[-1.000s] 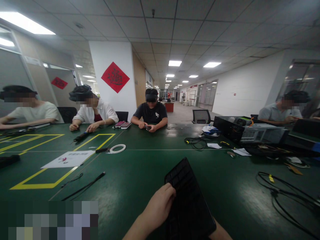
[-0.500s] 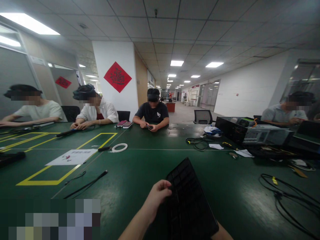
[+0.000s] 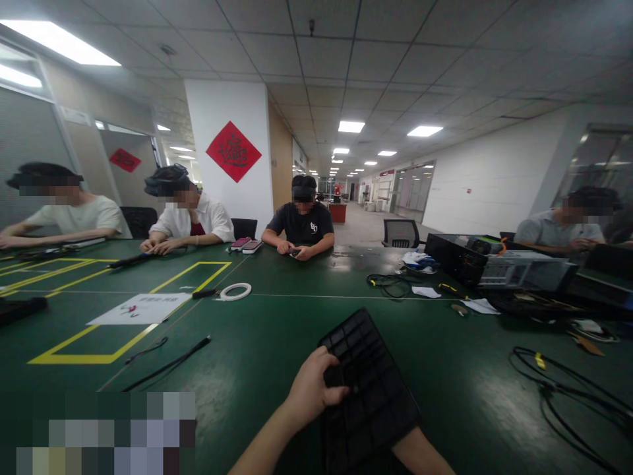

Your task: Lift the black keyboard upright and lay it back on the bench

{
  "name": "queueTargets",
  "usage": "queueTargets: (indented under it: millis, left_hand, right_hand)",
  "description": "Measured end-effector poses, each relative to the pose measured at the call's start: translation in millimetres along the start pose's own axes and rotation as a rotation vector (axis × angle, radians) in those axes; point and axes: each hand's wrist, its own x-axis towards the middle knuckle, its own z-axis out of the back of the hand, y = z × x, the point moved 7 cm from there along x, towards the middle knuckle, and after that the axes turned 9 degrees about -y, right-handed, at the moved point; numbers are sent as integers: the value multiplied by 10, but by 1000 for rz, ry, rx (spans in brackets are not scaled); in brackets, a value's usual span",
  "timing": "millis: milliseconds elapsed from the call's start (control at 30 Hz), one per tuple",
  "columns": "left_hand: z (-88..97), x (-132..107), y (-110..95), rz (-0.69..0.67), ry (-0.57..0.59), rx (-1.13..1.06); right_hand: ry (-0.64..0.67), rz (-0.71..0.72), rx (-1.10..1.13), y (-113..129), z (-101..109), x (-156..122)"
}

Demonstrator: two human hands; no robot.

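A black tray [image 3: 380, 389] with a grid of square compartments is held tilted above the green table in front of me. My left hand [image 3: 314, 386] is at its left side, with thumb and fingers curled together over the compartments. Something dark lies between those fingers; its kind is not clear. From the lower right, the wrist of my right hand [image 3: 418, 448] reaches beneath the tray and supports it. The right fingers are hidden behind the tray.
Black cables [image 3: 548, 382] lie on the right, before an opened computer case [image 3: 494, 260]. On the left are a short black cable [image 3: 168, 363], a white sheet [image 3: 143, 310], yellow tape outlines [image 3: 74, 359] and a white ring [image 3: 235, 291]. Several people sit around the table.
The tray has tipped so its grid faces me more. My left hand has moved slightly right and over it, with the thumb now across the compartments.
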Motion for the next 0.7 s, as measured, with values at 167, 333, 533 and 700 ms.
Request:
queueTargets:
  millis: [167, 333, 533, 700]
  left_hand:
    - [721, 343, 545, 232, -145, 426]
    - [1358, 512, 1186, 468, -117, 794]
    - [1548, 480, 1531, 577, -69, 844]
    - [1509, 509, 1339, 525, -97, 903]
  right_hand:
    - [167, 84, -377, -52, -18, -12]
    - [243, 81, -515, -34, -57, -41]
    - [261, 29, -539, -21, -69, -40]
    - [251, 75, -521, -136, -40, -21]
